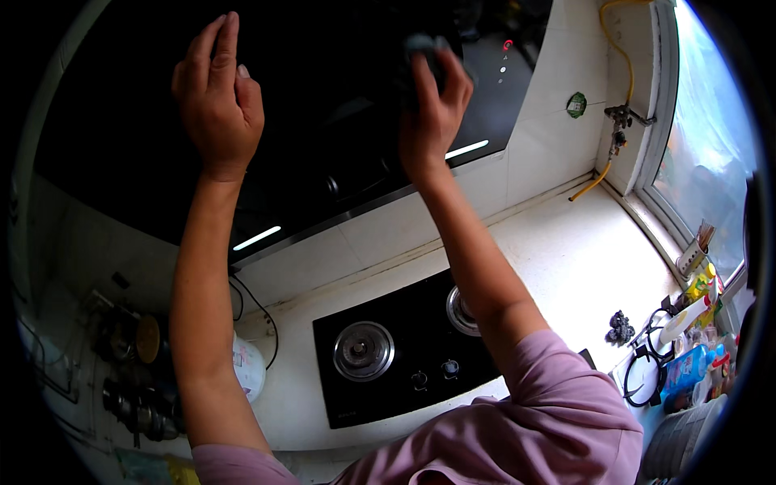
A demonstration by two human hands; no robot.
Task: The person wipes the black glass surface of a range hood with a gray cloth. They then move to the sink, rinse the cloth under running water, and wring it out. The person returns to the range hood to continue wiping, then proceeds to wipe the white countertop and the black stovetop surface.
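Observation:
My right hand (439, 112) grips a dark, blurred cloth or scouring pad (425, 45) against the glossy black front panel of a range hood (339, 115). Small lit touch symbols, one of them red, glow on the panel just right of that hand. My left hand (219, 100) is raised at the panel's left part, fingers extended and fairly close together, with nothing visible in it; whether it touches the glass cannot be told. Two lit white strips show along the hood's lower edge. Below my forearms lies a black gas hob (400, 357) with round burners and two knobs.
On the white countertop (558, 254), a steel-wool scourer (619, 328) lies near black pan supports (644, 376), a blue bottle (685, 368) and other bottles. A yellow gas hose (591, 188) hangs by the window. Pots (139, 406) and a white container (248, 367) stand left.

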